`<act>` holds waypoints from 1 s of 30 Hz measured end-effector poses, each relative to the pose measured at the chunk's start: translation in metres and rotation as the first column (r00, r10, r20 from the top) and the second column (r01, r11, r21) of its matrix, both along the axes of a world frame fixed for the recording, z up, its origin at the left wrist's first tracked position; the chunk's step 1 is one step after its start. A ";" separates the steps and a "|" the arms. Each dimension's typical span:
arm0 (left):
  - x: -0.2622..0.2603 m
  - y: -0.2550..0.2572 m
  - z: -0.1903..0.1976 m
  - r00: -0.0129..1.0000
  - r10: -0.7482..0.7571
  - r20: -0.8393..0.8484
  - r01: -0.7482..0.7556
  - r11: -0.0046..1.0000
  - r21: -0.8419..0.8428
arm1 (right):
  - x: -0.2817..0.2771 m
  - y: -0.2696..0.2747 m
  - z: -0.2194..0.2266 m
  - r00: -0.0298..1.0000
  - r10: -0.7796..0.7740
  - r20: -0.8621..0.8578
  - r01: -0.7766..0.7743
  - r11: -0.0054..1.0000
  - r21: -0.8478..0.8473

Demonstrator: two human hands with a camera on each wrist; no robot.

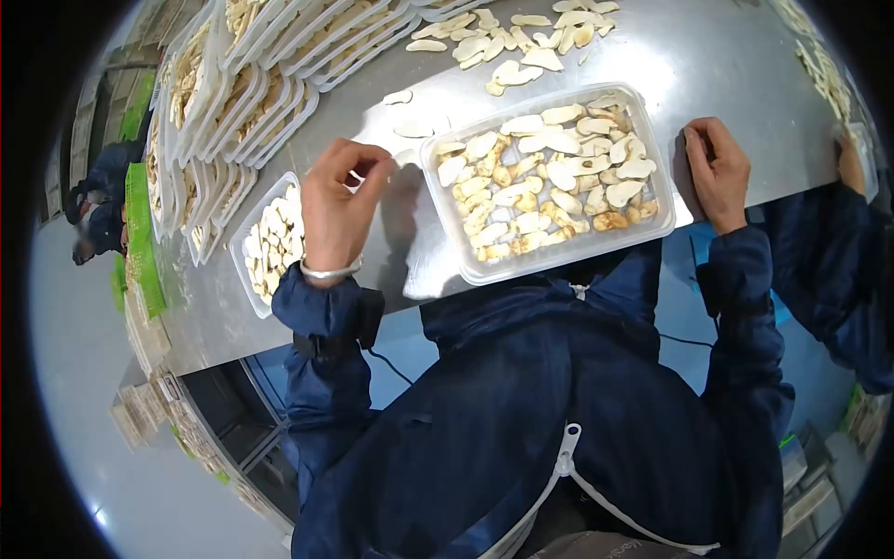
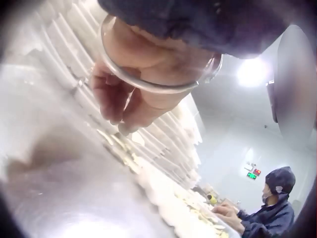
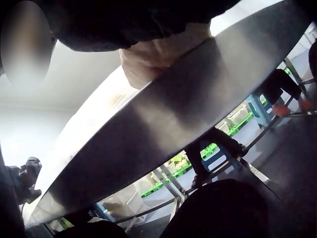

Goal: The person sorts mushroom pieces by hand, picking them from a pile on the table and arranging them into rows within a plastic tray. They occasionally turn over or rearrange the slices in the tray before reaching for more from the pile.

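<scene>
My left hand [image 1: 345,196], with a bracelet at its wrist, hovers over the steel table to the left of a clear plastic tray [image 1: 473,272]. Its thumb and forefinger pinch together at a pale mushroom slice [image 1: 406,157]. In the left wrist view the fingertips of the left hand [image 2: 131,101] come together, and glare blurs the spot below them. Rows of mushroom slices [image 1: 566,202] fill the tray, some cream, some browned. To its right, my right hand [image 1: 719,172] rests at the table edge, fingers loosely curled and holding nothing.
Stacked plastic trays [image 1: 251,102] of slices rise at the back left. A smaller tub [image 1: 274,244] of mushroom pieces stands left of my left hand. Loose slices [image 1: 521,42] lie at the back of the steel table [image 1: 643,61]. Another person's sleeve [image 1: 829,270] is close on the right.
</scene>
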State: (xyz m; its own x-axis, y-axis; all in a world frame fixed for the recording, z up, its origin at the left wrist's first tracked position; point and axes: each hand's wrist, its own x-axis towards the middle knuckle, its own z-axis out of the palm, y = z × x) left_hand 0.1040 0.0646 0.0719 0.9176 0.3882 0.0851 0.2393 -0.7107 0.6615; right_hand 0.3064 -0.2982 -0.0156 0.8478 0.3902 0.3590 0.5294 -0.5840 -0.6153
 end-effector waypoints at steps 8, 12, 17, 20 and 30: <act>0.004 -0.053 -0.012 0.984 -0.170 -0.053 0.176 0.973 0.147 | -0.001 0.001 0.000 1.000 0.002 0.010 -0.003 1.000 0.014; 0.008 -0.052 -0.011 0.980 -0.148 -0.130 0.175 0.956 0.236 | 0.000 0.001 0.001 1.000 0.001 0.019 -0.001 1.000 -0.014; 0.018 -0.017 -0.010 0.996 -0.004 0.087 -0.007 0.991 0.131 | 0.000 0.000 0.000 1.000 -0.001 -0.001 0.001 1.000 0.000; 0.030 0.006 -0.020 0.999 -0.009 0.042 -0.001 0.972 0.233 | 0.001 0.002 0.001 1.000 0.012 0.015 -0.012 1.000 0.011; 0.031 0.015 -0.038 1.000 0.001 0.023 -0.005 0.983 0.184 | 0.000 0.002 0.004 1.000 0.011 -0.027 -0.010 1.000 0.004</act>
State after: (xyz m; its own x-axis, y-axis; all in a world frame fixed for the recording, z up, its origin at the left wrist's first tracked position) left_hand 0.1351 0.0798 0.0338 0.9136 0.3665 0.1762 0.2280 -0.8203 0.5245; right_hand 0.3060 -0.2967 -0.0115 0.8532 0.3979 0.3373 0.5185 -0.5763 -0.6317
